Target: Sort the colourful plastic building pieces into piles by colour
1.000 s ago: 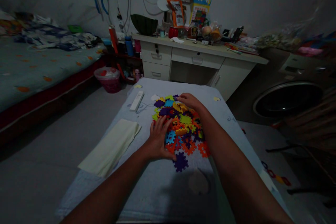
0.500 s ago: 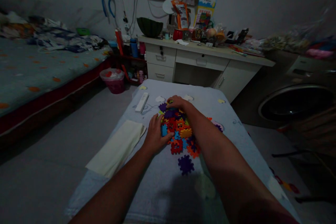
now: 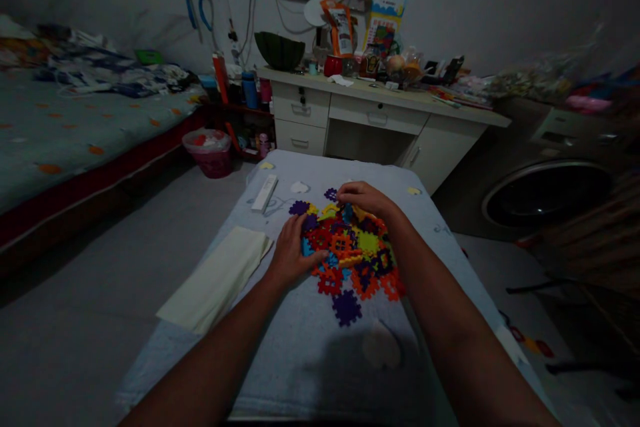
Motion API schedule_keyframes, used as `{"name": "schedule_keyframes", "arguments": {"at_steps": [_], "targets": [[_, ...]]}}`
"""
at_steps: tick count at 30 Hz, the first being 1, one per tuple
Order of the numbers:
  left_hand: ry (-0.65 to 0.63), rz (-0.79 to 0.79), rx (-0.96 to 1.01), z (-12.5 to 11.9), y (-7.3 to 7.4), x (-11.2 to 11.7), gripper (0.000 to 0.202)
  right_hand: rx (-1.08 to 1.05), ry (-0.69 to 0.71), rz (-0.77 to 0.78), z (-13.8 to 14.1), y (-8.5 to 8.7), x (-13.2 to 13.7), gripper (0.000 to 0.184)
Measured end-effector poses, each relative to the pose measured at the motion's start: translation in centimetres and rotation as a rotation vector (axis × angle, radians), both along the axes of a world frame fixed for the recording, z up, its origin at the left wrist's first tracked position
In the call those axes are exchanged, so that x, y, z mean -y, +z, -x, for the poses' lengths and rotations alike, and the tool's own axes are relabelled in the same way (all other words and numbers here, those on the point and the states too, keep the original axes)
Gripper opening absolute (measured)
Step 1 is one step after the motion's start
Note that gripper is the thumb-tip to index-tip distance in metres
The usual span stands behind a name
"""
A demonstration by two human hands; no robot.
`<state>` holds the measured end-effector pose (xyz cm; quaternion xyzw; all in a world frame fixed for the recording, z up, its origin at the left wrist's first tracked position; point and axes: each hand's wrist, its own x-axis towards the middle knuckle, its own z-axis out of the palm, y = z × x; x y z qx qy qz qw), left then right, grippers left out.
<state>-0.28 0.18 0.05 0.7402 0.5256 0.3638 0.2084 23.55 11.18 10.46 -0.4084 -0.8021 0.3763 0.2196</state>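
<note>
A heap of colourful interlocking plastic pieces point(image 3: 353, 250) lies in the middle of a low table covered with a pale blue cloth point(image 3: 310, 353). My left hand point(image 3: 293, 250) lies on the heap's left edge, fingers stretched over the pieces. My right hand point(image 3: 364, 197) rests on the heap's far side, fingers curled over the pieces there. A single purple piece point(image 3: 347, 307) lies apart at the near side. Another purple piece point(image 3: 299, 207) sits at the far left of the heap.
A folded cream cloth point(image 3: 215, 277) lies on the table's left edge and a white remote point(image 3: 264, 193) near its far left. Beyond stand a cluttered white desk point(image 3: 380, 113), a pink bin point(image 3: 207, 152), a bed point(image 3: 60, 140) at left and a washing machine point(image 3: 550, 187) at right.
Both hands shifted over the heap, pressing it together then letting it spread wider to the right. The view swayed slightly. The loose purple piece stayed at the near side.
</note>
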Motion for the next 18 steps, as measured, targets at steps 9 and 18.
{"name": "schedule_keyframes", "arguments": {"at_steps": [9,18], "targets": [[0.041,-0.005,-0.038,-0.4,0.0,0.0,0.092,0.451,-0.452,-0.08,3.2,-4.1,-5.6,0.045],[0.056,-0.012,-0.063,-0.4,-0.2,-0.1,0.086,0.525,-0.22,-0.102,4.0,-3.7,-5.2,0.044]]}}
